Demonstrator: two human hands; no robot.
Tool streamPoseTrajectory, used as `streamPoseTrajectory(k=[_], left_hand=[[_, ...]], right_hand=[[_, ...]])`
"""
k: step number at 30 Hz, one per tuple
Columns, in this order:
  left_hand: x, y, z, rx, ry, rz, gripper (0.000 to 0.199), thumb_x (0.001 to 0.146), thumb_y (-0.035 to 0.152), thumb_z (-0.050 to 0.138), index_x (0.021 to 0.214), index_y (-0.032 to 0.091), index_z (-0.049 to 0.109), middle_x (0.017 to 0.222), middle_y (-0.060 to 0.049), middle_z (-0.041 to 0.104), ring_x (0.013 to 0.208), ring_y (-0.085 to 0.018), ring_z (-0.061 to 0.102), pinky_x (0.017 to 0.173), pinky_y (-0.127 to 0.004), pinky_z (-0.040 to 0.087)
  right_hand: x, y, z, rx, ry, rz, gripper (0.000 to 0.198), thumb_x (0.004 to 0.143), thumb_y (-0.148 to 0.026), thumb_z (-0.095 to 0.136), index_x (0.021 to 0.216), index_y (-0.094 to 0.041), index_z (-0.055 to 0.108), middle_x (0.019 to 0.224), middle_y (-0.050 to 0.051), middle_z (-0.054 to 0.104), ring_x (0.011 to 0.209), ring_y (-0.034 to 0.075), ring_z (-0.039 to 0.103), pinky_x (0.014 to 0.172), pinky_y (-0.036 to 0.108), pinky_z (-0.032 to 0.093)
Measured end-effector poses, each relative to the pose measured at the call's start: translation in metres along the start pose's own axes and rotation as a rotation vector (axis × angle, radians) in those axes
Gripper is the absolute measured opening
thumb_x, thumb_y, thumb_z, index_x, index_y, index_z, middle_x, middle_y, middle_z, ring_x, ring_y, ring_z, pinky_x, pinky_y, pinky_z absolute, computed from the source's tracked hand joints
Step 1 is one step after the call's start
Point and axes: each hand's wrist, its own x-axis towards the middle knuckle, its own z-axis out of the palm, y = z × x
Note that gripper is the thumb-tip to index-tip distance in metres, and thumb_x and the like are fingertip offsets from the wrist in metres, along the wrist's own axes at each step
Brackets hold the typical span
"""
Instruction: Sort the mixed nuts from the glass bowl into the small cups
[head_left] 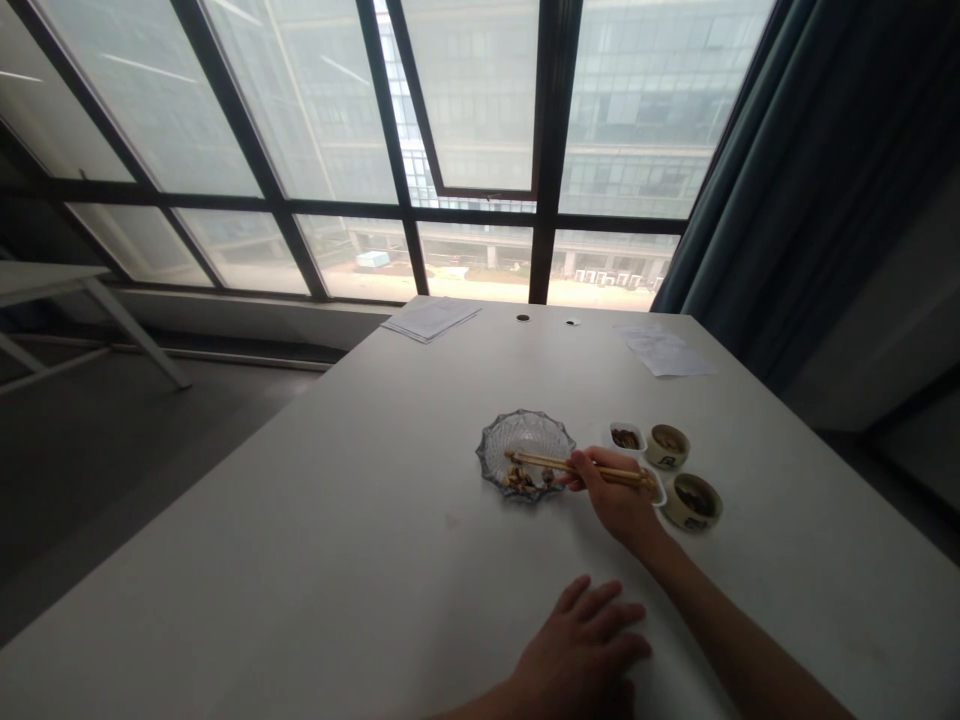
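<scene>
A pair of light wooden chopsticks [547, 461] is gripped in my right hand [611, 490], with the tips over a scalloped clear glass bowl [489, 460]. Small brown dried pieces [523, 482] lie in the near part of this bowl, just under the tips. Whether the chopsticks pinch a piece I cannot tell. Lower down, my left hand [589, 635] rests on the white table with its fingers spread, holding nothing. Just beyond my right hand is a small white dish [626, 437] with dark strips in it. Another white dish [660, 488] is partly hidden behind that hand.
Two round beige pots with dark markings, a far one [667, 447] and a nearer one [694, 503], stand right of the dishes. Paper sheets lie at the far left [431, 319] and far right [666, 351] of the table [337, 500]. Windows and a dark curtain [757, 190] are behind.
</scene>
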Motion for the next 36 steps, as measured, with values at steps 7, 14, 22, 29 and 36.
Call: streamPoseTrajectory(k=[7,14,22,29,36], left_hand=[[-0.001,-0.001,0.003,0.009,0.008,-0.002,0.026,0.107,0.039,0.049,0.129,0.027,0.055,0.155,0.003,0.049,0.147,-0.024,0.036,0.123,-0.051,0.027],[0.000,-0.003,0.006,0.042,0.019,0.017,0.027,0.104,0.039,0.055,0.128,0.026,0.057,0.153,0.002,0.051,0.147,-0.024,0.037,0.123,-0.049,0.027],[-0.001,-0.006,0.008,0.049,0.030,0.031,0.027,0.106,0.040,0.053,0.128,0.026,0.057,0.152,0.001,0.052,0.146,-0.024,0.038,0.123,-0.047,0.027],[-0.001,-0.006,0.009,0.047,0.020,0.023,0.028,0.106,0.042,0.051,0.129,0.027,0.056,0.154,0.002,0.050,0.146,-0.024,0.037,0.123,-0.048,0.027],[-0.001,-0.005,0.007,0.031,0.009,0.018,0.029,0.104,0.042,0.054,0.128,0.026,0.056,0.153,0.000,0.051,0.147,-0.025,0.037,0.123,-0.048,0.025]], right_hand=[[-0.001,-0.001,0.005,0.013,-0.038,0.020,0.046,0.090,-0.063,0.065,0.077,-0.020,0.071,0.076,0.010,0.079,0.064,0.024,0.076,0.060,0.030,0.061],[-0.003,-0.004,0.002,0.017,-0.001,0.022,0.048,0.090,-0.065,0.063,0.078,-0.020,0.072,0.079,0.010,0.080,0.070,0.026,0.078,0.062,0.031,0.062],[0.000,-0.009,-0.004,-0.027,0.031,-0.007,0.049,0.091,-0.067,0.061,0.075,-0.022,0.072,0.079,0.010,0.080,0.071,0.026,0.078,0.065,0.034,0.064],[0.007,-0.061,-0.078,-0.126,0.324,-0.096,0.041,0.087,-0.059,0.071,0.083,-0.019,0.077,0.079,0.010,0.080,0.070,0.026,0.079,0.064,0.031,0.065],[0.014,-0.057,-0.129,-0.195,0.397,-0.032,0.037,0.082,-0.057,0.077,0.079,-0.019,0.077,0.077,0.010,0.080,0.066,0.027,0.078,0.056,0.029,0.063]])
